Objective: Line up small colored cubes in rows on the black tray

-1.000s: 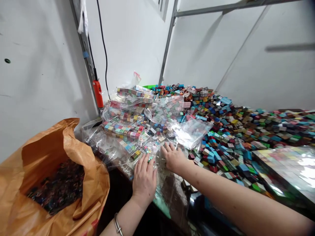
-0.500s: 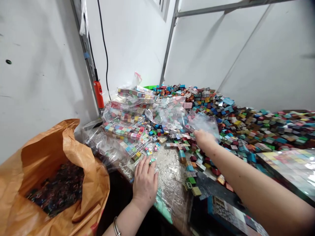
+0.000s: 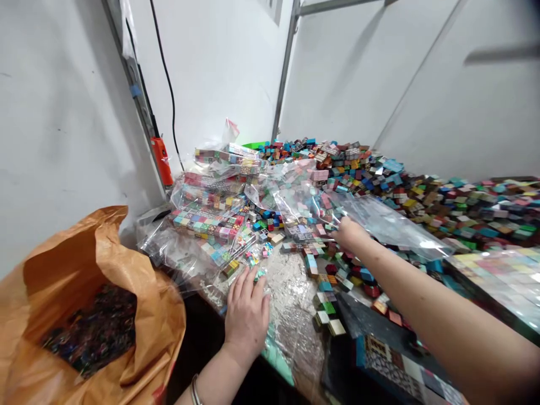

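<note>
Table [image 3: 291, 360] heaped: coloured cubes [image 3: 422, 197], clear plastic bags [image 3: 202, 225].

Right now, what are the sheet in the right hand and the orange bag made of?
Sheet in the right hand: looks like thin clear plastic film, glossy; cubes show through it and it glints. Orange bag: probably soft plastic, duller sheen; it crumples in loose folds.
</note>
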### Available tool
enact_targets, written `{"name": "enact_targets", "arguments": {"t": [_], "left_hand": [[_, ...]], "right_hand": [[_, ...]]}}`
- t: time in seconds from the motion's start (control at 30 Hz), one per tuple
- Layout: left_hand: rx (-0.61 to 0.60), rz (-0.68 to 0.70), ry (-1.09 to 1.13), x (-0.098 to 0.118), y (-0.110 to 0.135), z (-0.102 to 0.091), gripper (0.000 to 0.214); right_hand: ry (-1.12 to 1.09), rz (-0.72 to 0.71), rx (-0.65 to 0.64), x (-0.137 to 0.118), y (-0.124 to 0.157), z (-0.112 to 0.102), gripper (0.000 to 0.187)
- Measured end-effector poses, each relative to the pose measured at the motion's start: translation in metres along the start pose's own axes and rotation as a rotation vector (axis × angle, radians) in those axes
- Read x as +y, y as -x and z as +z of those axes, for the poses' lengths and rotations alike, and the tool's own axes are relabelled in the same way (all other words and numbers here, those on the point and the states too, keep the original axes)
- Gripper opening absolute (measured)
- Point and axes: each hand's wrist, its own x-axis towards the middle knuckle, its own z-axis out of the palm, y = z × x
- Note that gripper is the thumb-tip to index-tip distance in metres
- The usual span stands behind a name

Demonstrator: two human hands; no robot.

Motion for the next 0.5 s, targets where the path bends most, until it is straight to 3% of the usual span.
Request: {"name": "enact_targets", "arguments": {"t": [0.23,0.5], "left_hand": [[-0.005,-0.008,0.015,0.0,0.0,0.0,0.031],[-0.017,-0.009,0.019,0.001,0.0,-0.001,0.031]], "right_hand": [[0.069,-0.275,-0.243,-0.031,0.025,0.01,0.03],[0.148,-0.361,-0.171,-0.04,0.04,0.04,0.043]]}}
